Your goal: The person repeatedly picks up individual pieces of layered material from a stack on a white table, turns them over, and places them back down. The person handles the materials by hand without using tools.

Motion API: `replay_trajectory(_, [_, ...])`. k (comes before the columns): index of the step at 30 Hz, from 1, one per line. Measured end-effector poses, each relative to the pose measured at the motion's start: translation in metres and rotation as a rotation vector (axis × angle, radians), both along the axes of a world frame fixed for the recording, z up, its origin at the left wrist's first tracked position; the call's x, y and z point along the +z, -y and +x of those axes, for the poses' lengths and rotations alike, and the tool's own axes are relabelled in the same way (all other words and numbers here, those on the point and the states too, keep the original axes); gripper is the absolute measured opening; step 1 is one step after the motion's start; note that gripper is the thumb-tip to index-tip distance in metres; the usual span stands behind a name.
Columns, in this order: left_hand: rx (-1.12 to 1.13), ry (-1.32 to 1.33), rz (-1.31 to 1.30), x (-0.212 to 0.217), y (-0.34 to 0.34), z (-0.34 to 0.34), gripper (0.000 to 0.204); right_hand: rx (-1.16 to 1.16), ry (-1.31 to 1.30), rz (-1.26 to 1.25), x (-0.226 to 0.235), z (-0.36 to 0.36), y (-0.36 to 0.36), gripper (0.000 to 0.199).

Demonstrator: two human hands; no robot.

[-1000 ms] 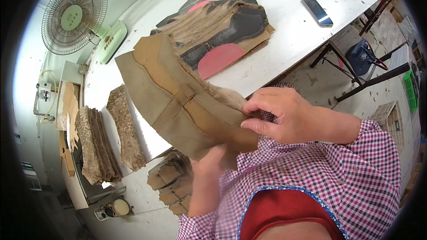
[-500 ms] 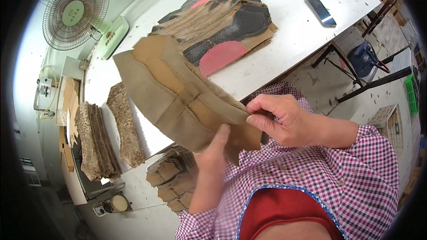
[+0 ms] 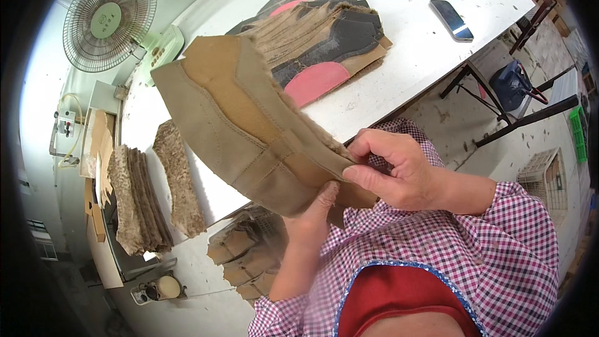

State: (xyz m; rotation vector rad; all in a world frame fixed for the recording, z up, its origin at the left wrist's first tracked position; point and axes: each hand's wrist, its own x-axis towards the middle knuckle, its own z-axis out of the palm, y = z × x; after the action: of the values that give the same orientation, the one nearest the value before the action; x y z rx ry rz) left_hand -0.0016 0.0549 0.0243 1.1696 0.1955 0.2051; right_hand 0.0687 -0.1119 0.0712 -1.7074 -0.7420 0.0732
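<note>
A stitched brown boot upper [image 3: 234, 122], with a tan strip along its middle and fleece at its edge, is held up over the table's near edge. My left hand [image 3: 315, 215] grips its lower end, thumb on the outer face and the other fingers hidden behind. At the right edge of the piece, my right hand [image 3: 396, 171] pinches the border between thumb and forefinger. Beyond it lies a stack of fleece-lined pieces [image 3: 324, 40], with dark grey panels and a pink rounded patch [image 3: 317, 82] on top.
Fleece strips [image 3: 138, 200] are stacked at the table's left end, with a single strip [image 3: 180, 178] beside them. A green fan [image 3: 109, 19] stands at the far left. A phone [image 3: 450, 20] lies on the white table [image 3: 399, 68]. Below, more brown pieces [image 3: 240, 249] fill a crate.
The boot upper has tilted, so its far end stands higher and more of its fleece edge shows. My left hand has shifted slightly right; my right hand keeps its pinch at the border.
</note>
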Motion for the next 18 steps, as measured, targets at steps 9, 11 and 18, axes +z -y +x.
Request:
replay_trajectory(9, [-0.067,-0.007,0.020,-0.009,0.003,-0.001,0.045,0.039,-0.213,0.054,0.007,-0.001,0.000,0.013])
replay_trajectory(11, [-0.069,0.014,0.027,-0.012,0.003,0.000,0.044,0.038,-0.146,0.101,0.005,-0.001,0.000,0.013])
replay_trajectory(18, [-0.095,-0.009,0.048,-0.011,0.006,0.002,0.042,-0.012,-0.203,0.083,0.014,0.004,-0.003,0.014])
